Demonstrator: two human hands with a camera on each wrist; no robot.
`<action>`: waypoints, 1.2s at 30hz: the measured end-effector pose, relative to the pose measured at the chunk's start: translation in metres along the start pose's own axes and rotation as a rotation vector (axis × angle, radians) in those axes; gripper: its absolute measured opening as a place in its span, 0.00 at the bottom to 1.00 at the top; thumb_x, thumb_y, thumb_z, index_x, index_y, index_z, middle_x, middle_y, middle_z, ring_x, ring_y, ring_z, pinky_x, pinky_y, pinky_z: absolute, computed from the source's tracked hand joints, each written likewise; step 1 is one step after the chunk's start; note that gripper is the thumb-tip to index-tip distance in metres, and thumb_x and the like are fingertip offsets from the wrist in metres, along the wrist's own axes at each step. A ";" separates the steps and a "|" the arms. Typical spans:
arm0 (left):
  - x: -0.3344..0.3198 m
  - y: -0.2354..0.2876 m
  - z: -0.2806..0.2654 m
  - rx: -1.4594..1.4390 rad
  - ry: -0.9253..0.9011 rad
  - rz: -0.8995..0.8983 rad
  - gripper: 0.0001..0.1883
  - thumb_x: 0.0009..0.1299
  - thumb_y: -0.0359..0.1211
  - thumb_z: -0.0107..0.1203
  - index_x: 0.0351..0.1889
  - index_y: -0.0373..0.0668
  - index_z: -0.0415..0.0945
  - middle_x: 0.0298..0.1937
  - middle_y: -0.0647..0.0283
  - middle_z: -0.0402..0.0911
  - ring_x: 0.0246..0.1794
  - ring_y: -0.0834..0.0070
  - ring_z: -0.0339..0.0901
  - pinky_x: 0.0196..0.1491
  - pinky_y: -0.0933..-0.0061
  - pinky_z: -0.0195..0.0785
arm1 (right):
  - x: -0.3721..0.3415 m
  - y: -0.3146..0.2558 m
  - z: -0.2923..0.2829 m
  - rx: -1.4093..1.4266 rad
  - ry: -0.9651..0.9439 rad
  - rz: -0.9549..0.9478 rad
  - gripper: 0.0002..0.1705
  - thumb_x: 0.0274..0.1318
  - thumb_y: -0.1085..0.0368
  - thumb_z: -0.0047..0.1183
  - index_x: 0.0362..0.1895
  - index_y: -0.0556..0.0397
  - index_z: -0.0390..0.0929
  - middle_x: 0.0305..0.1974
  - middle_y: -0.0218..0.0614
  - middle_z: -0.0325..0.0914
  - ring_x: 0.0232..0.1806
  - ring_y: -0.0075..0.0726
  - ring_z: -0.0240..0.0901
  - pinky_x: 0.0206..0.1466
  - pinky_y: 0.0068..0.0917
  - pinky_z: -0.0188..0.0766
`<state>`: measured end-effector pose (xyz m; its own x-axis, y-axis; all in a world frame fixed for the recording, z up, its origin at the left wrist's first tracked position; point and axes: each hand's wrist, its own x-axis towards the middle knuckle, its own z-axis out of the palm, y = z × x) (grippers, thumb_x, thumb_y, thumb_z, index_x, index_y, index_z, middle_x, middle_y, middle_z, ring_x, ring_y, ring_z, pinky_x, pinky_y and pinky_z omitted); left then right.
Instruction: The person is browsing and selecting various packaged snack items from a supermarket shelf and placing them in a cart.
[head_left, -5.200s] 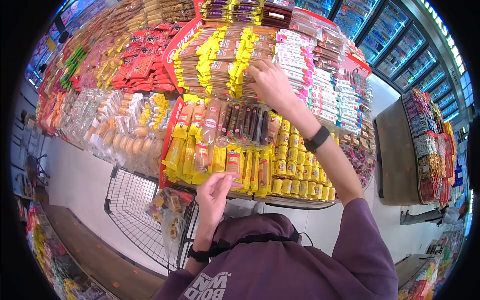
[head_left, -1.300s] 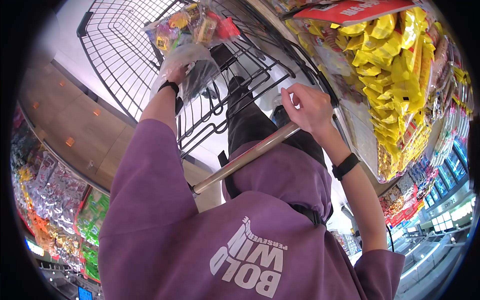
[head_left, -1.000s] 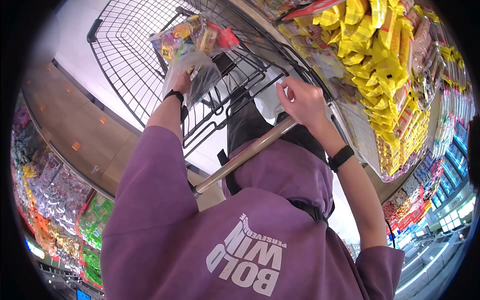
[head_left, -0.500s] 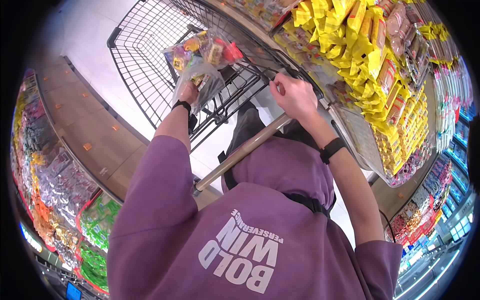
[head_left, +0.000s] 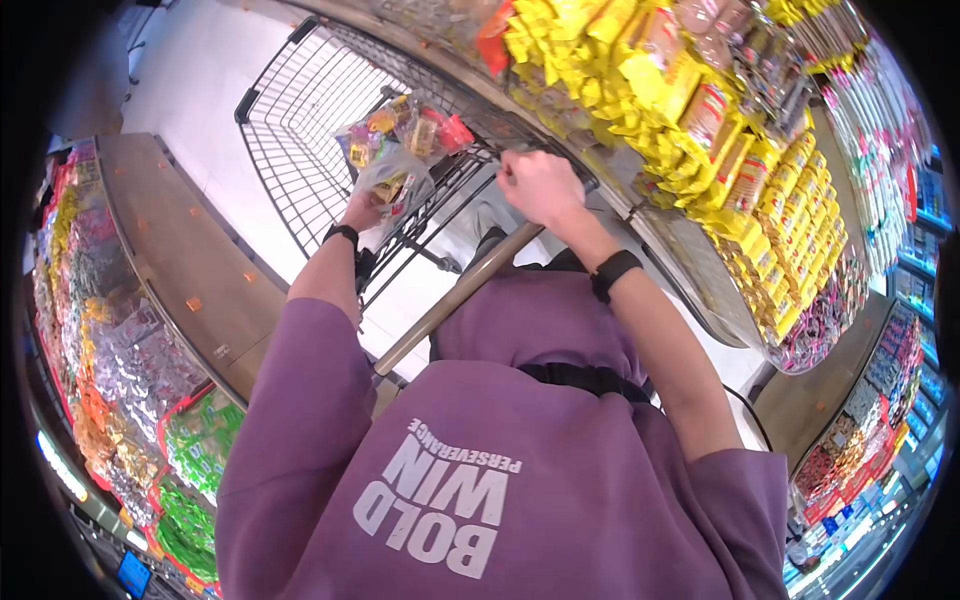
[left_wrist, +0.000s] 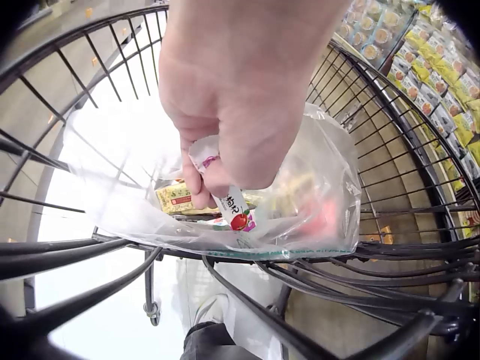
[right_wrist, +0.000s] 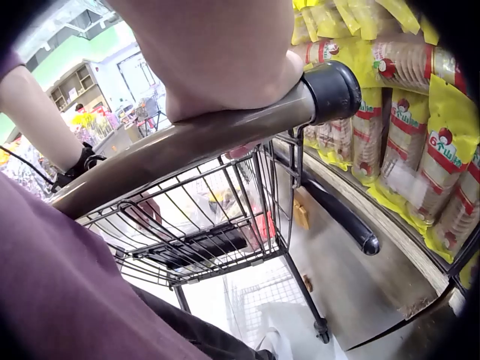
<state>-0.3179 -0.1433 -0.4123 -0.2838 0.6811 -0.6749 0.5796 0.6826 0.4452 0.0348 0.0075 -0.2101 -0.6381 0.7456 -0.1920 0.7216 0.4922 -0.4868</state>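
Note:
My left hand point(head_left: 364, 208) reaches down into a clear plastic bag point(left_wrist: 326, 161) inside the shopping cart point(head_left: 290, 130). In the left wrist view its thumb and fingers pinch a small white snack packet point(left_wrist: 235, 208) with a red fruit picture. Other wrapped snacks, among them a yellow packet point(left_wrist: 176, 199), lie in the bag below the fingers. At the right end of the cart handle point(right_wrist: 150, 154), my right hand point(head_left: 543, 188) grips the bar, its palm over the top and a fingertip showing underneath.
Yellow-wrapped biscuit packs point(right_wrist: 405, 142) fill the display close along the cart's right side. To the left runs a brown-sided counter point(head_left: 190, 260) with candy heaped beyond it. Pale floor point(head_left: 185, 130) lies ahead.
The right hand was at the snack display and now holds the cart handle. The left hand moved from beside the display into the bag. Lately the cart and display shifted within the view.

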 end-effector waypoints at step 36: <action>-0.211 0.285 -0.059 -0.205 0.046 0.603 0.14 0.68 0.31 0.64 0.50 0.37 0.79 0.39 0.62 0.84 0.39 0.80 0.80 0.43 0.76 0.72 | -0.033 -0.003 -0.023 0.387 0.152 -0.243 0.18 0.63 0.49 0.58 0.43 0.50 0.73 0.25 0.47 0.77 0.27 0.58 0.77 0.29 0.44 0.71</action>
<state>-0.1377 -0.0767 -0.1081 0.0117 0.9691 -0.2464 0.4914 0.2091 0.8455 0.0597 -0.0080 -0.1833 -0.7088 0.7010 0.0795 0.3848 0.4786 -0.7892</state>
